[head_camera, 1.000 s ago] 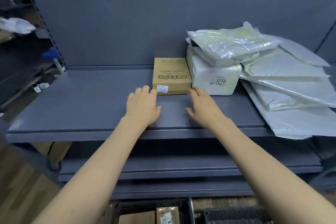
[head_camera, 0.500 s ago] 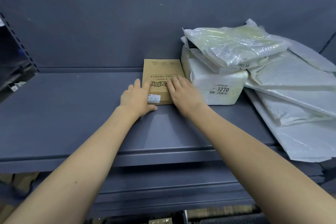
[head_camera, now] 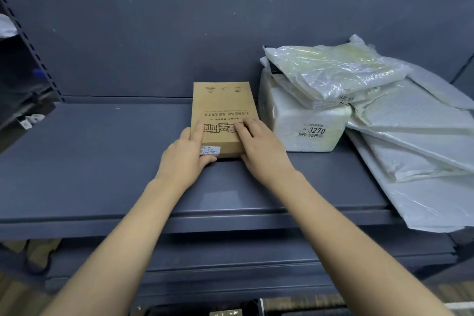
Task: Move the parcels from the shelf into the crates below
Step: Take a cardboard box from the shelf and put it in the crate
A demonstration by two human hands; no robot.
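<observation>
Kraft box (head_camera: 222,113) pinned flat on shelf (head_camera: 102,156), left hand (head_camera: 186,159) gripping its corner, right hand (head_camera: 260,147) fingers (head_camera: 245,133) spread on top — best slid clear of white-wrapped parcel (head_camera: 305,123) before lifting.

Flat brown cardboard parcel (head_camera: 222,110) on the grey shelf (head_camera: 102,161), just beside stacked white plastic-wrapped parcels (head_camera: 359,100).

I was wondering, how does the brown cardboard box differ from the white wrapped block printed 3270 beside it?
The brown cardboard box is flat and thin; the white wrapped block is thicker and stands taller. The box is bare printed cardboard, while the block is wrapped in white plastic. Both hands are on the box, the left hand gripping its near corner and the right hand lying on top; the block is untouched and carries a clear bag. Both sit on the grey shelf.
</observation>
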